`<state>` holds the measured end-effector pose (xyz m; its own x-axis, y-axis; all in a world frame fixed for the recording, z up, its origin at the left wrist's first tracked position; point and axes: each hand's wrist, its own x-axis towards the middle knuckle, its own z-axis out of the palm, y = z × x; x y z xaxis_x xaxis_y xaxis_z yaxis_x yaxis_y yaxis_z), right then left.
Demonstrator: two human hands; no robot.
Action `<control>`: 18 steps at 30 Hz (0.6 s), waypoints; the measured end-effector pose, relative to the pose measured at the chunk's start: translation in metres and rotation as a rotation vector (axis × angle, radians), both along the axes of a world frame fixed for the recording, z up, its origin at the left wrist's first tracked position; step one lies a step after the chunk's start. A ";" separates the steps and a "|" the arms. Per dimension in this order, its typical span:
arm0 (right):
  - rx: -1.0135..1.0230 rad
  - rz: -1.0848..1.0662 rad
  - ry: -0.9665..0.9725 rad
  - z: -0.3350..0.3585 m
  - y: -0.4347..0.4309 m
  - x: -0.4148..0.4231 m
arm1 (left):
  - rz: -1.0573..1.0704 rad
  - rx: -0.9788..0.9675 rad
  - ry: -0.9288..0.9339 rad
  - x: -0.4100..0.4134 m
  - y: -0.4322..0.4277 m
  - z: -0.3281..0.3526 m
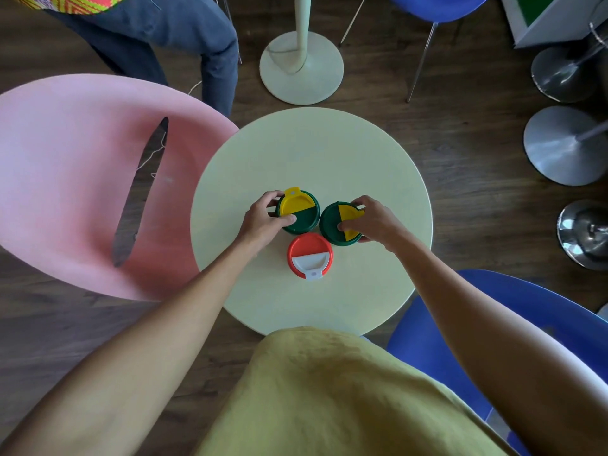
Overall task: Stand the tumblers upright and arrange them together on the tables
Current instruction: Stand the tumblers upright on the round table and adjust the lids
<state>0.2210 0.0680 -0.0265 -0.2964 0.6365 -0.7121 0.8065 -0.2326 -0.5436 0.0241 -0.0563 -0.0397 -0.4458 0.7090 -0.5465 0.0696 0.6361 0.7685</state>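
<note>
Right of a pink chair (75, 179), a round cream table (312, 153) carries three lidded tumblers, all upright and set close together. The left hand (263, 222) grips the left green tumbler (306, 220), just up-left of the orange-lidded tumbler (309, 250) nearest the person. Just up-right of that orange one, the right green tumbler (330, 225) is grasped by the right hand (375, 222), thumb on its yellow flap.

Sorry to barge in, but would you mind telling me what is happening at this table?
A person at the round cream table has both hands busy. The left hand grips the left green tumbler, and the right hand grips the right green tumbler. The red tumbler stands free, nearer the person. All three are upright and clustered closely.
</note>
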 end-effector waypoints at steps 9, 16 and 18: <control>0.118 0.143 0.001 0.005 0.017 -0.007 | 0.077 -0.010 -0.273 -0.006 0.010 -0.002; 0.240 0.384 0.022 0.013 0.036 -0.027 | 0.113 -0.015 -0.266 -0.013 0.007 0.000; 0.237 0.431 0.023 0.013 0.040 -0.034 | 0.127 -0.012 -0.271 -0.016 0.005 -0.001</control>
<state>0.1871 0.1076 -0.0132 -0.5827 0.5959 -0.5526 0.7891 0.2522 -0.5601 0.0085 -0.0510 -0.0404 -0.3667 0.6498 -0.6657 -0.2178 0.6357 0.7405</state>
